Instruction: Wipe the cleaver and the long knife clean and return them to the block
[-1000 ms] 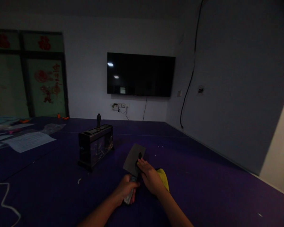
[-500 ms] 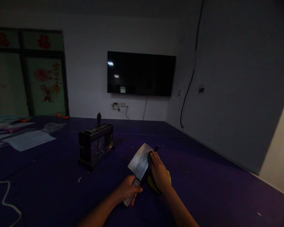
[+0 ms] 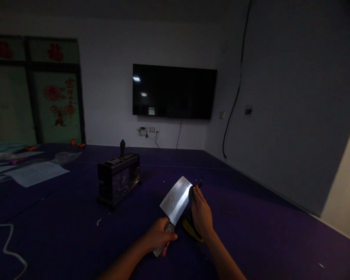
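Note:
My left hand [image 3: 160, 235] is closed round the patterned handle [image 3: 169, 226] of a cleaver. The cleaver's wide blade [image 3: 176, 200] points up and away, tilted to the right, with a bright streak of light across it. On the blade's right edge, my right hand [image 3: 202, 212] presses a dark object [image 3: 191, 192] with its fingers straight and together. A dark tip [image 3: 200, 184] juts out beyond those fingertips; most of the object is hidden. Below and behind the right hand lies a yellow-and-black thing [image 3: 191, 229], partly covered, its kind unclear.
On the purple table [image 3: 251, 233] a black case with clear sides [image 3: 119, 179] stands to the left, a dark handle [image 3: 122, 149] rising from it. Papers [image 3: 39, 173] and a white cable [image 3: 10, 249] lie further left. A television [image 3: 175, 91] hangs on the wall.
My right hand and the dark object have shifted a little to the right. The cleaver has moved slightly right and turned, and its blade now catches the light.

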`<action>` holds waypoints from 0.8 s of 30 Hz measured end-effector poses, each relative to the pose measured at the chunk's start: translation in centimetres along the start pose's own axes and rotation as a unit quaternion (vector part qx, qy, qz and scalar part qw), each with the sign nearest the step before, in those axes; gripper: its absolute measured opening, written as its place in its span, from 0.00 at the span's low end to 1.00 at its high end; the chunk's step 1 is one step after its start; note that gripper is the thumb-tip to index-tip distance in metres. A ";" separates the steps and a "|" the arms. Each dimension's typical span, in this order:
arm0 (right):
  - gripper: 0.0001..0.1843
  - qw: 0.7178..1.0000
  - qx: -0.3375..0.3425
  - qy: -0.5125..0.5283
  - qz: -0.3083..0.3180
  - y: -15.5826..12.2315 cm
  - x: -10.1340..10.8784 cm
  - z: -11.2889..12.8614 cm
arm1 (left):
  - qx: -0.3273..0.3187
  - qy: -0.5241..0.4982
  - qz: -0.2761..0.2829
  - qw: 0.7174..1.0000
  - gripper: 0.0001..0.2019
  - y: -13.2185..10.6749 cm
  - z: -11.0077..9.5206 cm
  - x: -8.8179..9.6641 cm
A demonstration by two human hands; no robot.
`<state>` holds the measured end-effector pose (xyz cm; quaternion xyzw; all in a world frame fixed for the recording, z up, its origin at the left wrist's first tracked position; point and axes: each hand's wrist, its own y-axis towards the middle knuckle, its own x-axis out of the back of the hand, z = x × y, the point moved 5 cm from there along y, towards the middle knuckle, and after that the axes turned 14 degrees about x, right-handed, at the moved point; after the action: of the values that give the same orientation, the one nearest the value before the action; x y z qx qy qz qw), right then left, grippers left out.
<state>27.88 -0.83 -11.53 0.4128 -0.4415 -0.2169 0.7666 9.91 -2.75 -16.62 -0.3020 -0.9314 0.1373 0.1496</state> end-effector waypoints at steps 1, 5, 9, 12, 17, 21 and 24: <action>0.27 1.000 -0.003 0.000 0.002 0.0 0.0 0.0 | 0.000 0.003 -0.005 1.000 0.17 0.0 0.0 0.0; 0.27 1.000 0.001 -0.004 -0.004 0.1 0.0 0.3 | 0.000 0.010 -0.027 1.000 0.19 0.1 0.2 0.0; 0.27 1.000 -0.002 0.001 -0.004 0.2 0.1 0.6 | -0.004 0.000 -0.045 0.999 0.18 0.2 0.3 0.1; 0.26 1.000 -0.010 0.015 0.003 0.2 0.1 0.9 | 0.000 -0.020 -0.040 0.999 0.16 0.2 0.3 0.0; 0.26 1.000 -0.012 0.027 0.010 0.4 0.4 1.8 | -0.003 -0.092 -0.045 0.995 0.14 0.3 0.3 0.0; 0.24 0.998 -0.040 0.043 0.019 0.6 0.6 2.2 | -0.018 -0.108 -0.082 0.991 0.14 0.5 0.2 0.1; 0.22 0.994 -0.079 0.072 0.012 0.5 0.6 2.0 | -0.041 -0.084 -0.146 0.985 0.13 0.4 -0.2 1.0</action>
<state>26.48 -1.84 -10.27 0.3600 -0.3718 -0.2120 0.8290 9.45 -1.81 -16.43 -0.1563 -0.9795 0.1006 0.0772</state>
